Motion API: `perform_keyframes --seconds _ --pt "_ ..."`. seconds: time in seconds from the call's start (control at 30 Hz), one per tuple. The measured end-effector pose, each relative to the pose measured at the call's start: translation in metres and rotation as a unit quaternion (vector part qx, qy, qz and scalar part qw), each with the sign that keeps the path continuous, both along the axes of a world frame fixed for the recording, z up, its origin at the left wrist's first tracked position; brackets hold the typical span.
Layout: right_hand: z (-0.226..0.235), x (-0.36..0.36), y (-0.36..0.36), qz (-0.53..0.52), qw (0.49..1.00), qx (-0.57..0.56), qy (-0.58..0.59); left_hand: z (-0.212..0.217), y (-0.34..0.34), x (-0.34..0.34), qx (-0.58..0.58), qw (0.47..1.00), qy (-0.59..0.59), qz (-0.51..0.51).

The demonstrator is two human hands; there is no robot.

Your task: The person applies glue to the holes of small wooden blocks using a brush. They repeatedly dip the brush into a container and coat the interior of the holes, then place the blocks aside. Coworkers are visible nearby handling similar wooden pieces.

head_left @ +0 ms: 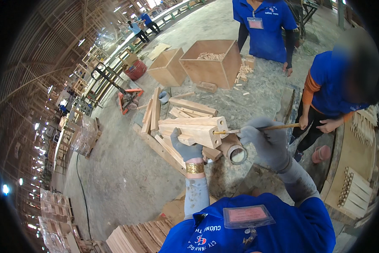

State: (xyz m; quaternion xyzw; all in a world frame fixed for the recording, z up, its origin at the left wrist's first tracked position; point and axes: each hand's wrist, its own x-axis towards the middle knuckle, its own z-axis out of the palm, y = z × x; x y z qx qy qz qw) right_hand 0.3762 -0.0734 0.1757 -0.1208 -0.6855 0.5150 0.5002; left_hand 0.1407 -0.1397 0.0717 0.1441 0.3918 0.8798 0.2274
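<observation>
My left hand [186, 145], in a grey glove, is wrapped under and around a few pale wooden bars [193, 131] lying side by side. Round holes show in the bars' near-right ends. In my gloved right hand [263, 138] is a thin wooden stick [282, 126], gripped partway along. Its yellowish tip meets a hole in the end of one bar; how deep it goes I cannot tell. Just below the bars, an open can [237, 155] lies tilted, its mouth toward me, with something pale inside. More wooden bars [193, 106] lie behind on the work surface.
Two plywood boxes [210, 63] stand at the far side, the larger holding small wooden pegs. Loose pegs [243, 72] lie beside it. A small can [163, 98] stands among the bars. Two co-workers in blue shirts [267, 29] are across and to the right. Stacked wood [141, 236] is at lower left.
</observation>
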Motion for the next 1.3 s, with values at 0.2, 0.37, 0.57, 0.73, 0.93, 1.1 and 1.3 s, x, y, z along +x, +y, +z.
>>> perform_keyframes --seconds 0.2,0.37,0.57,0.73,0.93,1.1,1.3 --pt "0.011 0.004 0.005 -0.030 0.986 0.160 -0.022 -0.007 -0.004 0.003 -0.148 0.956 0.227 0.109" --pt "0.016 0.013 0.024 0.062 0.970 0.236 -0.022 -0.022 0.005 -0.005 -0.204 0.906 0.340 0.149" --pt "0.031 0.035 0.034 0.118 0.960 0.252 -0.035 -0.053 0.003 -0.039 -0.089 0.963 0.243 0.070" --pt "-0.040 0.044 0.027 -0.027 0.993 -0.005 -0.113 -0.056 -0.010 -0.053 -0.076 0.973 0.202 0.081" --pt "-0.195 0.018 0.017 -0.079 0.954 -0.030 -0.287 -0.023 -0.011 -0.041 0.047 0.997 -0.033 -0.051" --pt "-0.229 0.006 -0.002 -0.057 0.949 -0.014 -0.311 0.001 -0.018 -0.020 -0.012 1.000 0.005 0.006" --pt "-0.237 0.021 -0.015 -0.063 0.966 -0.150 -0.200 -0.008 -0.014 -0.011 -0.134 0.972 0.136 0.134"
